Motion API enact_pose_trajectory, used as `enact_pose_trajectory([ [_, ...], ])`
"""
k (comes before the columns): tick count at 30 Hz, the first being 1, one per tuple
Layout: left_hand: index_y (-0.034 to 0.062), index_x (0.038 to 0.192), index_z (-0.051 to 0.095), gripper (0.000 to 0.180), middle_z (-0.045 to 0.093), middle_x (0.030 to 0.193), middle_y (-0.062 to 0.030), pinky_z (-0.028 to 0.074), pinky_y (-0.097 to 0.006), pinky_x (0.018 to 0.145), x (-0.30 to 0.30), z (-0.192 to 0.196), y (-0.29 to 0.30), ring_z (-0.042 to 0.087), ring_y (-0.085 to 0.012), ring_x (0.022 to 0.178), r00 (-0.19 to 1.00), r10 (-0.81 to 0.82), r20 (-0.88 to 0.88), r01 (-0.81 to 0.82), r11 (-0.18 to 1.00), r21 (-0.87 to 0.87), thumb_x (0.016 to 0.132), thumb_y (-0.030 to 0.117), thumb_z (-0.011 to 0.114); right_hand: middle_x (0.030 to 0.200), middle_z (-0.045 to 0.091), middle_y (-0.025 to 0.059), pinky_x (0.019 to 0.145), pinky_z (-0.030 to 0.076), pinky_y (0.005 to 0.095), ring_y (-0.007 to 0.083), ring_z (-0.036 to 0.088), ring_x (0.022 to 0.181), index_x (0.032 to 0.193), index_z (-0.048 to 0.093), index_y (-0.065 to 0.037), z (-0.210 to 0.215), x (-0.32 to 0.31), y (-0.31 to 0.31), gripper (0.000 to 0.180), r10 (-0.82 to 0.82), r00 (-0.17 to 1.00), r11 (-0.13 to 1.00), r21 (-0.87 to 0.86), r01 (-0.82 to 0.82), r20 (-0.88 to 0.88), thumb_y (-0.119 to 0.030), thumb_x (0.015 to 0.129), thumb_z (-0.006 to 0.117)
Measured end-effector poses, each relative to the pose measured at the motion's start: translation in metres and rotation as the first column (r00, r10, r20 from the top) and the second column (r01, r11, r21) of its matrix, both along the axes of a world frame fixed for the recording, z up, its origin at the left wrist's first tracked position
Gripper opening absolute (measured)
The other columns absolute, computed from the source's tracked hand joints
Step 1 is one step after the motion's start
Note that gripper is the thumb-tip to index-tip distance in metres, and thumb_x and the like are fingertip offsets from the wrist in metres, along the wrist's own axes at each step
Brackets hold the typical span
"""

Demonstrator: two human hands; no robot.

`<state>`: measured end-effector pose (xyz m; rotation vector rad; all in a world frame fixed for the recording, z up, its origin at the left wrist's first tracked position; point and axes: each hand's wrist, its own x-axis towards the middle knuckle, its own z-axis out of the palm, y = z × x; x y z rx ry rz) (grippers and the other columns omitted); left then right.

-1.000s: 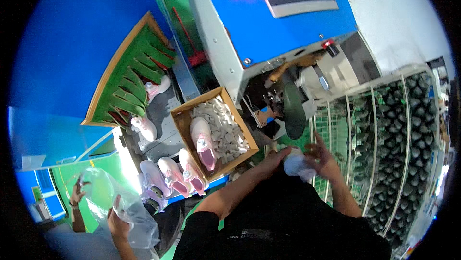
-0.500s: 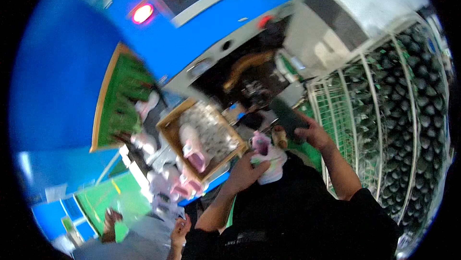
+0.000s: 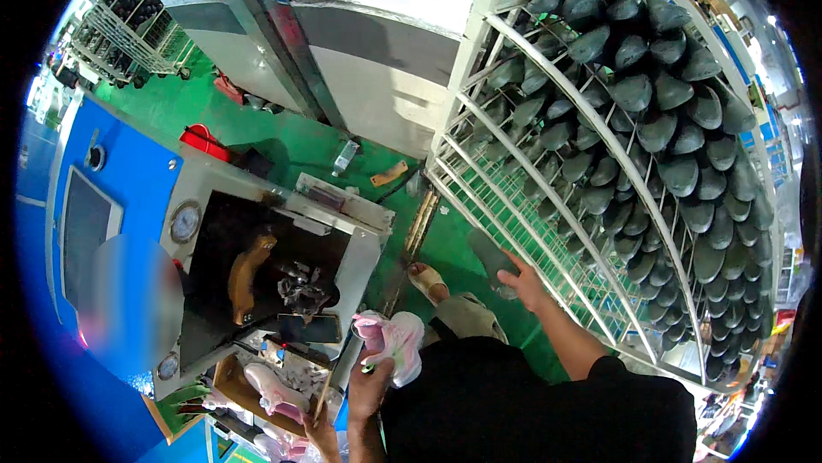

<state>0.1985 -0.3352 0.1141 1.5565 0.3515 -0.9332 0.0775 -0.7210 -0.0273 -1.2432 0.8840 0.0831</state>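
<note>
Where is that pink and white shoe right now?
In the head view, the pink and white shoe sits low and left of centre, held in the person's left hand against the black shirt, just right of the blue machine.

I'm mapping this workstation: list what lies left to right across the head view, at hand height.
Blue machine → brown shoe form in its dark opening → left hand holding pink-white shoe → right hand holding dark last → wire rack of dark lasts.

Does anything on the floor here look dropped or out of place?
A few loose bits lie on the green floor by the white rack: a small bottle on its side and a tan piece. They look dropped rather than stored; nothing seems spilled.
</note>
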Motion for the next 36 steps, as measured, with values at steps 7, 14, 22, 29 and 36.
enact_pose_trajectory([
  [7, -0.0004, 0.130, 0.058, 0.045, 0.065, 0.116, -0.0063, 0.048, -0.031, 0.091, 0.011, 0.012, -0.023, 0.059, -0.0150, 0.104, 0.996, -0.065, 0.053, 0.059, 0.993, 0.105, 0.090, 0.018, 0.071, 0.107, 0.068, 0.0194, 0.069, 0.053, 0.0391, 0.0243, 0.065, 0.078, 0.130, 0.054, 0.003, 0.001, 0.092, -0.067, 0.051, -0.764, 0.639, 0.386, 0.859, 0.336, 0.094, -0.035, 0.097, 0.057],
  [14, 0.0026, 0.140, 0.052, 0.063, 0.061, 0.133, -0.0152, 0.042, -0.039, 0.106, 0.003, 0.026, 0.013, 0.054, -0.0243, 0.125, 0.990, -0.115, 0.082, 0.100, 0.981, 0.169, 0.091, 0.037, 0.072, 0.075, 0.048, 0.0085, 0.067, 0.039, 0.0397, 0.0250, 0.046, 0.069, 0.091, 0.057, -0.001, -0.083, 0.211, -0.164, 0.022, -0.913, 0.405, 0.124, 0.981, 0.148, 0.055, -0.022, 0.092, 0.051],
  [22, -0.0027, 0.136, 0.058, 0.058, 0.065, 0.125, -0.0088, 0.046, -0.030, 0.099, -0.106, 0.031, 0.135, 0.060, -0.0166, 0.112, 0.861, 0.485, 0.157, -0.470, 0.874, -0.123, 0.086, 0.025, 0.073, 0.072, 0.060, 0.0056, 0.065, 0.055, 0.0338, 0.0192, 0.061, 0.068, 0.077, 0.057, -0.006, -0.085, 0.192, -0.145, 0.030, -0.602, 0.795, 0.670, 0.495, 0.553, -0.073, -0.022, 0.102, 0.050],
  [29, 0.0046, 0.119, 0.071, 0.039, 0.061, 0.131, -0.0173, 0.039, -0.038, 0.109, -0.125, -0.026, 0.227, 0.050, -0.0285, 0.131, 0.701, 0.321, 0.637, -0.540, 0.822, 0.180, 0.087, 0.028, 0.074, 0.088, 0.069, 0.0097, 0.062, 0.055, 0.0338, 0.0208, 0.067, 0.073, 0.102, 0.062, -0.004, -0.093, 0.151, 0.096, 0.015, 0.647, 0.759, 0.730, 0.230, -0.644, 0.073, -0.018, 0.098, 0.060],
  [36, 0.0121, 0.108, 0.075, 0.033, 0.063, 0.121, -0.0199, 0.035, -0.058, 0.108, -0.084, -0.105, 0.259, 0.042, -0.0484, 0.132, 0.875, -0.330, 0.353, -0.280, 0.249, 0.927, 0.091, 0.037, 0.061, 0.100, 0.071, 0.0112, 0.073, 0.057, 0.0391, 0.0221, 0.069, 0.087, 0.144, 0.048, -0.001, 0.042, 0.151, 0.283, 0.049, 0.903, 0.407, 0.408, -0.025, -0.913, -0.136, -0.023, 0.102, 0.060],
])
